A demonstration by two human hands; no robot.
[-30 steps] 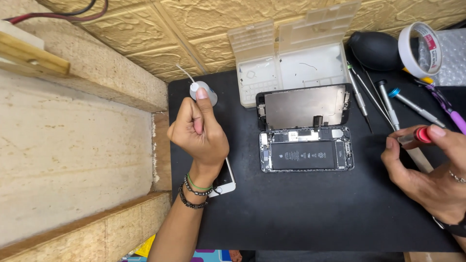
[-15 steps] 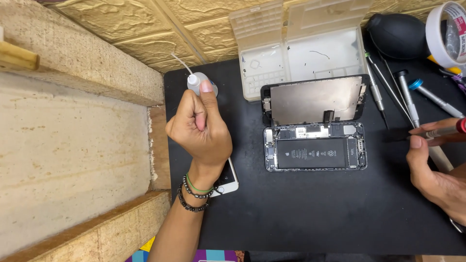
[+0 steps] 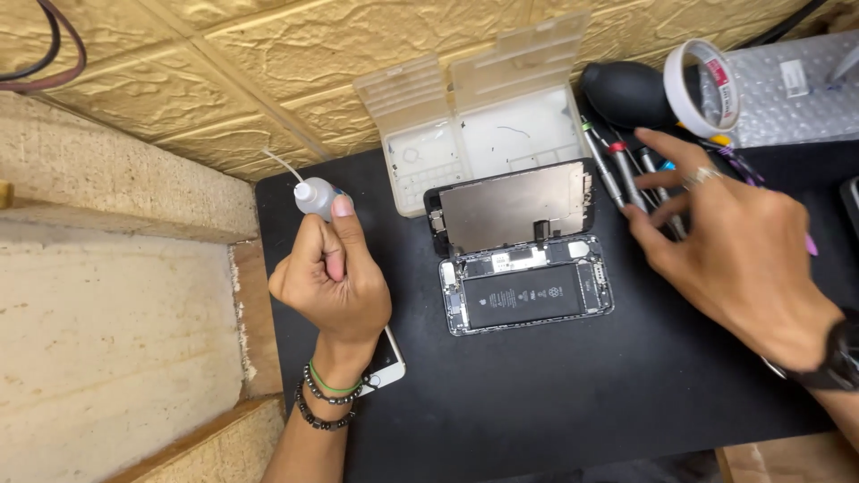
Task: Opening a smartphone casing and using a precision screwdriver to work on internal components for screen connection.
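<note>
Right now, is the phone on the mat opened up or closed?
Opened up. The phone lies with its battery and boards exposed, and its screen panel is folded back above it.

A tape roll (image 3: 707, 85) leans beside the black blower (image 3: 626, 91) (both behind the mat).

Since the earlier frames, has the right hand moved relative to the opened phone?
Yes. The right hand has moved up from beside the opened phone to the screwdrivers, its fingers now spread over them.
</note>
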